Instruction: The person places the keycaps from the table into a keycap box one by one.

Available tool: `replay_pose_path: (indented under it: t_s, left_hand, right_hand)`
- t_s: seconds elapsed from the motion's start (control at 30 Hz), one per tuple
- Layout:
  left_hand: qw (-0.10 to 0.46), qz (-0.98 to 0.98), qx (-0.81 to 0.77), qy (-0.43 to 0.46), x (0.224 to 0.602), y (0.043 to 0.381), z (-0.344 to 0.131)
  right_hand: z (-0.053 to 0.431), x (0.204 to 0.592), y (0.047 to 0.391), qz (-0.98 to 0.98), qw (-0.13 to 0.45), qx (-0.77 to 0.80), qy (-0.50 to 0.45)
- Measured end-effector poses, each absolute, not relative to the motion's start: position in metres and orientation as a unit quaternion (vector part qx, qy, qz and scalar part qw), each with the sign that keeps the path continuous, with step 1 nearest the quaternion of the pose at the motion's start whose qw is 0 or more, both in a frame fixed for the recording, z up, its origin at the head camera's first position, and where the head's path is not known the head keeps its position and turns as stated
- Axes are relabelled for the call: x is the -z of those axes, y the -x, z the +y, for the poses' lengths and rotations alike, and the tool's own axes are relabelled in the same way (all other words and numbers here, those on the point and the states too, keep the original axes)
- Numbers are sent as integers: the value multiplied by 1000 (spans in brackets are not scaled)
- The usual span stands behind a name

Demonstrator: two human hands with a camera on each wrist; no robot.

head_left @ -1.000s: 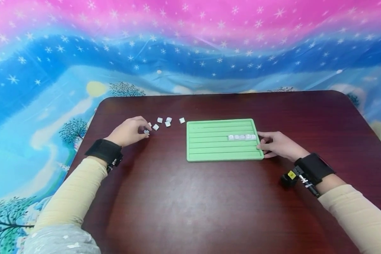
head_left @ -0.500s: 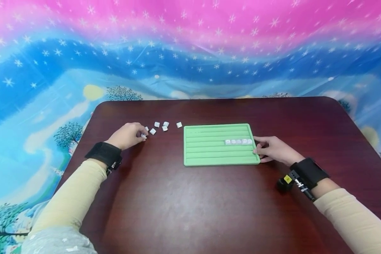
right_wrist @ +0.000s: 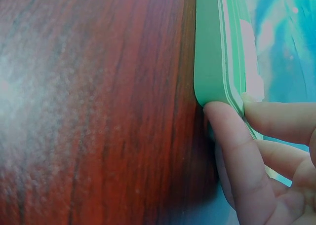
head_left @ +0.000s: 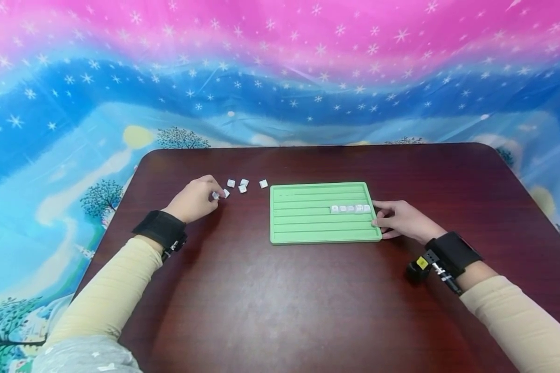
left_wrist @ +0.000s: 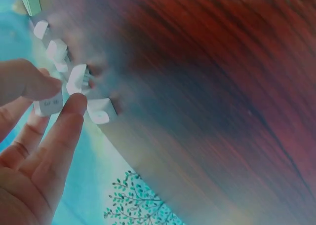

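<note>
The left hand (head_left: 193,199) is over the tabletop (head_left: 270,300) toward its far left corner, its fingers pinching one small white cap (left_wrist: 48,105). A mark shows on the cap, too blurred to read. Just beside those fingers begins a loose scatter of caps (head_left: 242,189), which runs along the far edge toward the tray (head_left: 298,212); at least two of them seem to touch.

The green tray lies flat, nearer the tabletop's far edge than its near one. A row (head_left: 351,209) of what look like five caps sits in one of its grooves, against the right end. The right hand (head_left: 408,221) grips the tray's right side near its near right corner, thumb on the rim.

The step in hand looks like picking up a cap for the row. The next move would call for carrying it across, turning it face up if needed, and setting it at the row's left end while the right hand steadies the tray.
</note>
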State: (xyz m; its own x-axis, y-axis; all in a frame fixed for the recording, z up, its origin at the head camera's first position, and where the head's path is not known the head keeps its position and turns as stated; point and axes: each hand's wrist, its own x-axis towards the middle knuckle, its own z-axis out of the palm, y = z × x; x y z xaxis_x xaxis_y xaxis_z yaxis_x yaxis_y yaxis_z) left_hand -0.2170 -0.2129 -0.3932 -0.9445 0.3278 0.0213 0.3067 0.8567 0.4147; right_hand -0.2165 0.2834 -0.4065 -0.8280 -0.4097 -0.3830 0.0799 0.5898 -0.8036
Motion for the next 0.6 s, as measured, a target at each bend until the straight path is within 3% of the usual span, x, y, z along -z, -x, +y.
replay_pose_path:
  t_s: [0.6]
  left_hand:
    - [15, 963, -209, -172, 395, 217, -198]
  right_hand:
    - [284, 407, 217, 848, 273, 443, 99]
